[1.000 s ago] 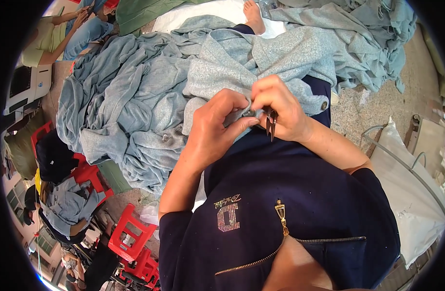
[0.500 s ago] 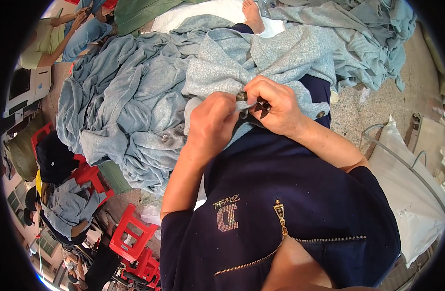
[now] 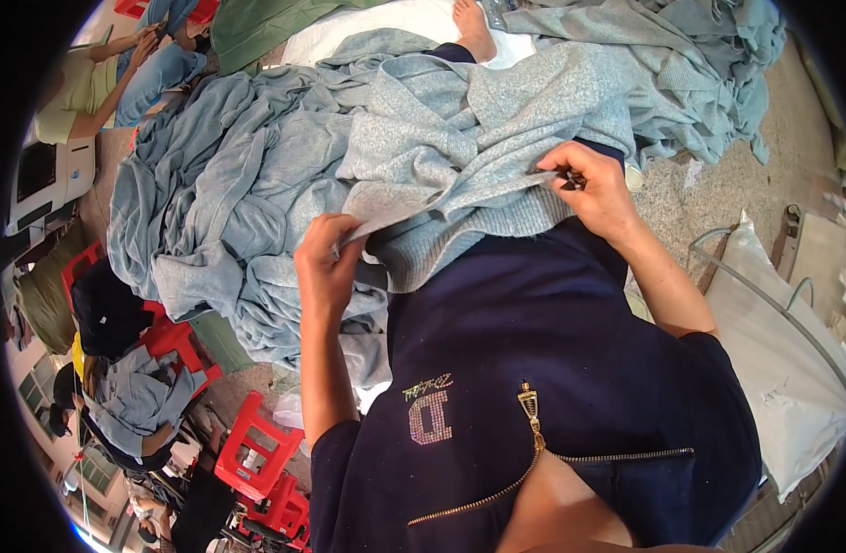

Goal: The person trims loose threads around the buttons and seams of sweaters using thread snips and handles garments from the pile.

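Head view: holding a grey sweater point(image 3: 497, 166) over the lap point(image 3: 506, 276), stretching its edge between left hand point(image 3: 326, 253) and right hand point(image 3: 598, 189), pinching cloth between thumb and fingers at 2 spots. Also gripping a dark tool point(image 3: 571, 179), perhaps small scissors, in the right. Could nick the knit by dragging it against a point, or overstretch ribbing point(image 3: 506, 221) by tugging hard. Noting a white sack point(image 3: 764, 369) at right; cannot tell contents.

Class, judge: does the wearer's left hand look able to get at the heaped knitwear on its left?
Probably yes: the heaped knitwear lies beside the left hand with nothing visibly between, though it would likely have to release the grey garment.
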{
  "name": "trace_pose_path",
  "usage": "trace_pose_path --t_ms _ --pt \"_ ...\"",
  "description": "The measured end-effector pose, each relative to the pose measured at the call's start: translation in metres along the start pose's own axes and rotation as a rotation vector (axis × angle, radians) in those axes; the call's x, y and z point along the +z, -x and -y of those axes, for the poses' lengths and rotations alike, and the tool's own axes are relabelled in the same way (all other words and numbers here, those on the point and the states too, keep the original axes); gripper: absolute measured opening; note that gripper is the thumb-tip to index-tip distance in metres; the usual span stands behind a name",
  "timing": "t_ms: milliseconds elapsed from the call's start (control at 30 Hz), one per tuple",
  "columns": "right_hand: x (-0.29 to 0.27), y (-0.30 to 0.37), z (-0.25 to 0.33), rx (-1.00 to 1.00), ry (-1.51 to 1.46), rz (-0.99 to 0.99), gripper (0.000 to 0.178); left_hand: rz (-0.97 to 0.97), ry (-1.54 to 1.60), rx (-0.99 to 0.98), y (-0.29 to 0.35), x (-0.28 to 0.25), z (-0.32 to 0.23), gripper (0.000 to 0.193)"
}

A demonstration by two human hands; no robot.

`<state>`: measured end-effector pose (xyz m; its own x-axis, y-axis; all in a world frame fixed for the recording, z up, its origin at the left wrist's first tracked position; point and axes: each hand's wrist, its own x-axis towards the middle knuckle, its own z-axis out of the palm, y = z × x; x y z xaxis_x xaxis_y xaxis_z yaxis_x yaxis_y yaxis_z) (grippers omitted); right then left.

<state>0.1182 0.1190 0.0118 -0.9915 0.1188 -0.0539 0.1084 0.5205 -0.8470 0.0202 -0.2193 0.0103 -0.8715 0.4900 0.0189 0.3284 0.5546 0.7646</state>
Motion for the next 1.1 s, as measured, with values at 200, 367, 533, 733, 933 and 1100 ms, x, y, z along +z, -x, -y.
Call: trace_pose_path --t_ms 200,367,533,733,933,1100 --pt "0.002 -0.021 0.041 -0.581 -0.011 -0.146 0.019 0.106 1.021 -0.265 -0.009 -0.021 -0.038 0.012" --pt "0.034 -0.023 0.085 -0.948 0.011 -0.169 0.027 0.237 0.969 -0.18 -0.031 -0.008 -0.091 0.014" --pt "0.044 -0.026 0.076 -0.917 0.109 -0.221 0.023 0.253 0.767 -0.136 -0.032 -0.005 -0.102 0.016" --pt "0.046 -0.03 0.075 -0.8 0.022 -0.08 0.031 0.164 0.48 0.008 -0.031 0.009 -0.086 0.027" --pt "0.041 -0.038 0.072 -0.514 -0.175 0.094 0.037 0.079 0.292 0.041 -0.031 0.013 -0.09 0.03" --pt "0.041 -0.034 0.068 -0.322 -0.207 0.133 0.032 0.046 0.238 0.153 -0.033 0.023 -0.081 0.029"
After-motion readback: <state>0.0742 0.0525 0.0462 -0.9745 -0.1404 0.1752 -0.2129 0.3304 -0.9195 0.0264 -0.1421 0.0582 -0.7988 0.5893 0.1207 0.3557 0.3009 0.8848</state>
